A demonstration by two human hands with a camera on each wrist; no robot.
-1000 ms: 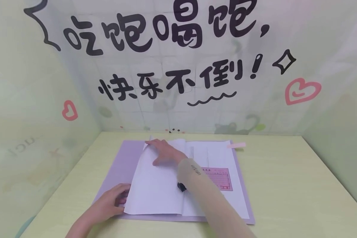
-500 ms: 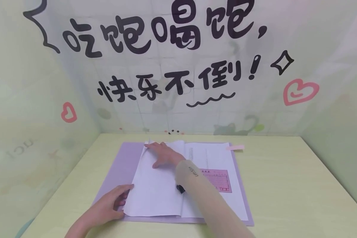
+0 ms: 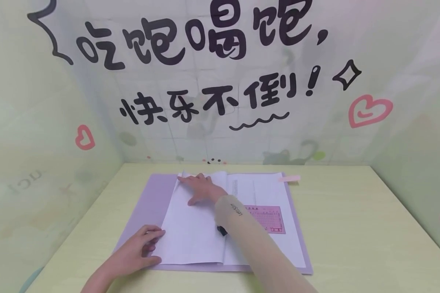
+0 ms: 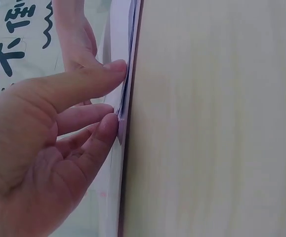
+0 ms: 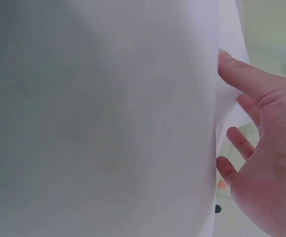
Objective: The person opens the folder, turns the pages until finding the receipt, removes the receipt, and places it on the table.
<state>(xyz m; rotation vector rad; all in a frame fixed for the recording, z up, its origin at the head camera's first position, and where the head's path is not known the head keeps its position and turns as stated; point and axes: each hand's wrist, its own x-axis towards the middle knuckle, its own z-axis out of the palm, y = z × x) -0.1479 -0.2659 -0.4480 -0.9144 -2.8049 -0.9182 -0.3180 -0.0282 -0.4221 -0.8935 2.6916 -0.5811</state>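
A large booklet with a light purple cover (image 3: 155,195) lies spread on the table, with a white page (image 3: 190,234) on its left part. My left hand (image 3: 133,250) is at that page's left edge; its thumb and index finger rest on the paper near the lower corner. In the left wrist view the thumb and fingertips touch the paper edge, spread apart. My right hand (image 3: 201,189) lies over the page's upper left corner with fingers extended and thumb apart. The right forearm hides part of the right page (image 3: 243,191), which bears a pink printed grid (image 3: 269,221).
A pale pink tab (image 3: 290,178) sticks out past the booklet's upper right edge. The light wooden table (image 3: 352,228) extends on both sides, up to a printed backdrop (image 3: 205,142) behind. A black device (image 3: 221,230) shows at the right wrist.
My left thumb and fingers have shifted slightly right, from the page's edge onto the paper. My right hand stays at the upper corner.
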